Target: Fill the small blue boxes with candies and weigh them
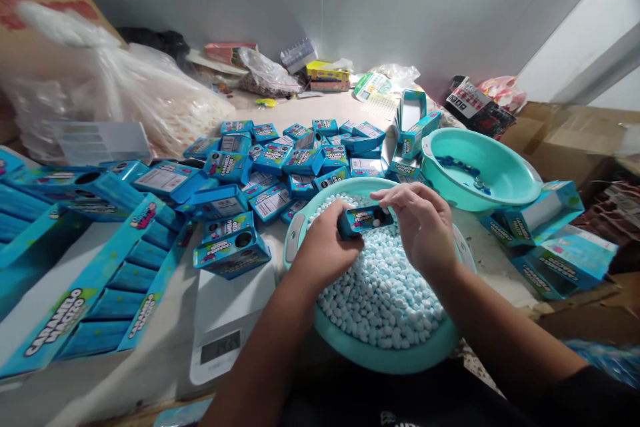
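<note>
My left hand (pixel 327 247) grips a small blue candy box (pixel 364 219) from its left end, holding it above a teal basin (pixel 300 233) filled with small pale blue and white candies (pixel 385 293). My right hand (pixel 423 223) is at the box's right end, with fingers pinched on its upper edge near a round window in the box. Both hands hover over the candy pile.
Several more small blue boxes (pixel 280 160) lie heaped behind the basin. A white scale (pixel 227 313) sits left of it, with display cartons (pixel 105 293) further left. A second teal bowl (pixel 480 170) stands at right, cardboard boxes (pixel 565 137) beyond it, plastic bags (pixel 150 93) at back left.
</note>
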